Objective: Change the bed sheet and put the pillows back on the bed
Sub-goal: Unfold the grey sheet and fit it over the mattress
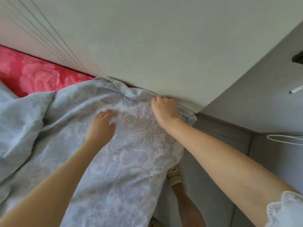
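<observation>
A pale blue sheet (134, 154) with a paisley pattern covers the bed corner and lies rumpled toward the left. My right hand (164, 108) has curled fingers gripping the sheet's hemmed edge where it meets the headboard (147, 46). My left hand (101, 125) rests flat on the sheet with fingers spread, a little left of the right hand. A red floral cloth (32, 72) shows at the far left, beyond the blue sheet. No pillow can be made out for sure.
The pale headboard spans the top. A grey wall or cabinet side (255, 89) stands at the right, with a white cable (285, 138) below it. My sandalled foot (176, 177) stands on the grey floor beside the bed.
</observation>
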`<control>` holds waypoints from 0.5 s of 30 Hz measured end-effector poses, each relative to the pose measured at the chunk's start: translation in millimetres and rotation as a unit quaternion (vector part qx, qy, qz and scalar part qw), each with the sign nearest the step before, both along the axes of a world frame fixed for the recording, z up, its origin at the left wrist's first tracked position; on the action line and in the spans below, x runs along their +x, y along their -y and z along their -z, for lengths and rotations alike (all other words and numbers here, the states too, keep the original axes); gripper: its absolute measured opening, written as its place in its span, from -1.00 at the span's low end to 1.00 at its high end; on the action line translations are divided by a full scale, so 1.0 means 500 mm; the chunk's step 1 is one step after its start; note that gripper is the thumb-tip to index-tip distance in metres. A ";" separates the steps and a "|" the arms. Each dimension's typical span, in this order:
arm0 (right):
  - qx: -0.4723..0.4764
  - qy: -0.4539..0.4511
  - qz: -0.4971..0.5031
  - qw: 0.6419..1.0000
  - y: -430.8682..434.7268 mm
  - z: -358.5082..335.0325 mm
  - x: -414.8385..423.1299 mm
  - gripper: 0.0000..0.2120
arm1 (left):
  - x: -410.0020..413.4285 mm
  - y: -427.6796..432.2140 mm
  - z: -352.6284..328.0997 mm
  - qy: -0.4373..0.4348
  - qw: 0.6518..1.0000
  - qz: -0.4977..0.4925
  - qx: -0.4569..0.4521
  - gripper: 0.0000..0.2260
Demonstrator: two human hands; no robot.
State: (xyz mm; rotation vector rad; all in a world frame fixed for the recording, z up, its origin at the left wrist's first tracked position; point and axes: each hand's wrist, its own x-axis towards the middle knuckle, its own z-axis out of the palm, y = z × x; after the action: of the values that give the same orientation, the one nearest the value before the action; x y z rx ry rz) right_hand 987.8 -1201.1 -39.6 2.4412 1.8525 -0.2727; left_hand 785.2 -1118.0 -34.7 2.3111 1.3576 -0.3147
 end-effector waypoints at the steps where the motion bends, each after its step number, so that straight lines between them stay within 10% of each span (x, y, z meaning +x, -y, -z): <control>1: 0.029 0.005 -0.008 1.000 -0.013 -0.006 -0.005 -0.75 | 0.000 -0.020 -0.002 0.002 0.999 -0.040 0.020 -0.64; 4: 0.062 -0.111 -0.089 0.988 -0.050 0.003 -0.038 -0.80 | -0.008 -0.061 -0.004 0.002 0.990 -0.141 0.025 -0.63; 9: -0.219 -0.136 0.035 0.966 -0.151 0.029 -0.063 -0.61 | -0.053 -0.057 -0.004 0.016 0.990 -0.128 -0.056 -0.61; 15: 0.011 -0.055 -0.100 0.993 -0.307 -0.072 -0.163 -0.78 | -0.191 -0.071 -0.039 0.027 0.961 -0.248 0.121 -0.80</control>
State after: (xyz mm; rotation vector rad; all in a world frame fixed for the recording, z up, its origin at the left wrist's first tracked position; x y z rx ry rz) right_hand 906.4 -1047.4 -3.6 2.2719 2.1382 -0.3825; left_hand 689.9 -1082.6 -15.1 2.0404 1.9708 0.0779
